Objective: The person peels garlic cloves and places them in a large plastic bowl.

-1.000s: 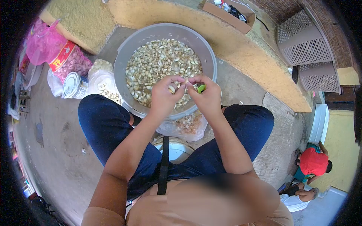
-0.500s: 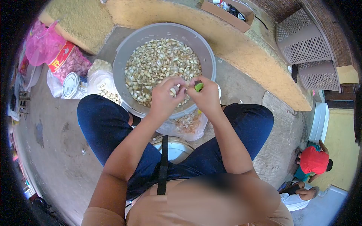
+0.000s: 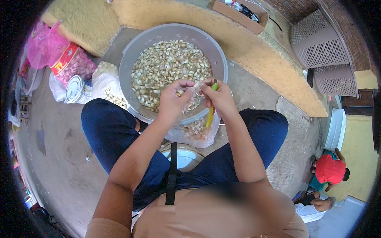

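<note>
A wide grey tub (image 3: pixel 126 75) stands in front of me, holding many garlic cloves (image 3: pixel 170 59) in liquid. Over its near rim my left hand (image 3: pixel 174 99) is closed, pinching a pale garlic clove (image 3: pixel 197 85) between thumb and fingers; more cloves seem tucked in its palm. Fingertips of my right hand (image 3: pixel 220 99) meet the same clove from the other side. That hand also grips a slim yellow-green knife (image 3: pixel 210 115), pointing down toward my lap; its blade cannot be made out. Below the tub lies a plastic bag (image 3: pixel 212 139) with papery peelings (image 3: pixel 194 131).
To the left are a bag of peeled cloves (image 3: pixel 113 95), a tin can (image 3: pixel 74 90) and a pink mesh sack (image 3: pixel 79 67). A low yellow wall (image 3: pixel 254 59) curves behind the tub. Under my lap sits a white bucket (image 3: pixel 184 158). Two people (image 3: pixel 330 168) are at the far right.
My right hand has turned, so the knife now hangs lengthwise below the fingers, where before only a short green part showed. The pale clove between the fingertips is more visible.
</note>
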Motion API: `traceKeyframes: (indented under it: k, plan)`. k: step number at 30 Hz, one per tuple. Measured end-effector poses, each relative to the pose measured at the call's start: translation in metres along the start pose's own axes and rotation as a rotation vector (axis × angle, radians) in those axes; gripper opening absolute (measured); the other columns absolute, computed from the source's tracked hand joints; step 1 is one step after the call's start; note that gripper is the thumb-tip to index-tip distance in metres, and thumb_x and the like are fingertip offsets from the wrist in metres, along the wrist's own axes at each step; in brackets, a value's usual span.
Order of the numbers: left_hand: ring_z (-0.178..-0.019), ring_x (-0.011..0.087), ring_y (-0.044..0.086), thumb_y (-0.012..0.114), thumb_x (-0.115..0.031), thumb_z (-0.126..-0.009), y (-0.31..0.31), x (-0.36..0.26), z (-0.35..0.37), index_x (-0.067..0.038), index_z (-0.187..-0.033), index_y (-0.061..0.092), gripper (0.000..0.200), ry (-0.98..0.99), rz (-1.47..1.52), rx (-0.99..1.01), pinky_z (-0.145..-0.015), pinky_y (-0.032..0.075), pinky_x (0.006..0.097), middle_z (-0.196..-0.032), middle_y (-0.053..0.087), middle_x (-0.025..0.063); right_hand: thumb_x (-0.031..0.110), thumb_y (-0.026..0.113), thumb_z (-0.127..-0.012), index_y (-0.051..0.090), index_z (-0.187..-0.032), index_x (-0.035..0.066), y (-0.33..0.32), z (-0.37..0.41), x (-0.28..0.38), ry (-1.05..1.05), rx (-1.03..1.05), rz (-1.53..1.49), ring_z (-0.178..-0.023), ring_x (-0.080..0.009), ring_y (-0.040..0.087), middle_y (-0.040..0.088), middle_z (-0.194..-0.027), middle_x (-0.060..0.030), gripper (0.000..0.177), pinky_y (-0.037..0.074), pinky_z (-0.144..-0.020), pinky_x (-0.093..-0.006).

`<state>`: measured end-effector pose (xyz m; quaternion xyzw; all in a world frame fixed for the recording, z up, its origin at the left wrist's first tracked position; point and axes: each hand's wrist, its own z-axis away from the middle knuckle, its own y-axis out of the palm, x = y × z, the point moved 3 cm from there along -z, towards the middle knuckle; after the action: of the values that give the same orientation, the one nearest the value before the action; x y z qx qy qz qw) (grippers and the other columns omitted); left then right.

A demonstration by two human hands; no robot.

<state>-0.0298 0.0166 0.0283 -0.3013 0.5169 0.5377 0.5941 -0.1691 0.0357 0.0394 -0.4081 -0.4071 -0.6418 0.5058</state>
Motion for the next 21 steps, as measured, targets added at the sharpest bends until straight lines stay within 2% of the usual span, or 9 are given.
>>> traceKeyframes:
  k: [3, 6, 9, 12, 15, 21]
  plan:
    - [-0.051, 0.0025, 0.047, 0.057, -0.007, -0.079, -0.003, 0.001, -0.005, -0.004, -0.093, 0.058, 0.015, 0.024, 0.070, 0.023, -0.036, 0.032, 0.0163, -0.070, 0.054, 0.0018, 0.010, 0.058, -0.078, 0.055, -0.093, 0.000, 0.001, 0.003, 0.006, -0.020, 0.018, -0.008, -0.040, -0.0043, 0.041, 0.054, -0.065, -0.0025, 0.018, 0.033, -0.037, -0.0177]
    - [-0.052, 0.0035, 0.048, 0.059, -0.008, -0.078, -0.004, -0.001, -0.004, -0.002, -0.094, 0.057, 0.018, -0.014, 0.079, 0.071, -0.040, 0.035, 0.0171, -0.071, 0.055, 0.0024, 0.011, 0.060, -0.077, 0.056, -0.096, 0.000, 0.005, 0.009, 0.011, -0.078, 0.022, 0.040, -0.042, -0.0036, 0.041, 0.055, -0.067, -0.0020, 0.022, 0.033, -0.037, -0.0179]
    - [-0.052, 0.0048, 0.049, 0.060, -0.009, -0.077, -0.003, -0.001, -0.005, 0.000, -0.090, 0.057, 0.016, 0.099, -0.072, 0.058, -0.043, 0.037, 0.0181, -0.069, 0.055, 0.0023, 0.014, 0.064, -0.074, 0.057, -0.095, 0.001, 0.008, 0.012, 0.014, -0.118, 0.007, 0.136, -0.043, -0.0038, 0.042, 0.055, -0.066, -0.0012, 0.026, 0.034, -0.037, -0.0185]
    - [-0.052, 0.0058, 0.049, 0.060, -0.010, -0.077, 0.001, -0.003, -0.006, 0.000, -0.083, 0.057, 0.012, 0.272, -0.062, -0.129, -0.046, 0.039, 0.0192, -0.067, 0.055, 0.0020, 0.019, 0.068, -0.072, 0.060, -0.091, 0.002, 0.005, 0.010, 0.008, -0.124, -0.041, 0.177, -0.044, -0.0048, 0.045, 0.054, -0.059, 0.0000, 0.027, 0.035, -0.037, -0.0195]
    - [-0.052, 0.0062, 0.050, 0.060, -0.011, -0.078, -0.006, -0.002, -0.008, 0.000, -0.079, 0.056, 0.011, 0.155, -0.220, -0.017, -0.047, 0.040, 0.0195, -0.067, 0.056, 0.0022, 0.018, 0.069, -0.071, 0.061, -0.090, 0.003, 0.006, 0.012, 0.012, -0.161, -0.075, 0.213, -0.044, -0.0047, 0.045, 0.054, -0.058, 0.0000, 0.027, 0.035, -0.038, -0.0200]
    - [-0.053, 0.0065, 0.051, 0.059, -0.009, -0.078, -0.006, -0.002, -0.009, 0.000, -0.077, 0.056, 0.010, 0.097, -0.180, 0.029, -0.047, 0.040, 0.0200, -0.066, 0.056, 0.0030, 0.017, 0.068, -0.070, 0.061, -0.089, 0.002, 0.005, 0.013, 0.013, -0.270, -0.128, 0.338, -0.047, -0.0052, 0.045, 0.056, -0.060, -0.0019, 0.025, 0.037, -0.042, -0.0207]
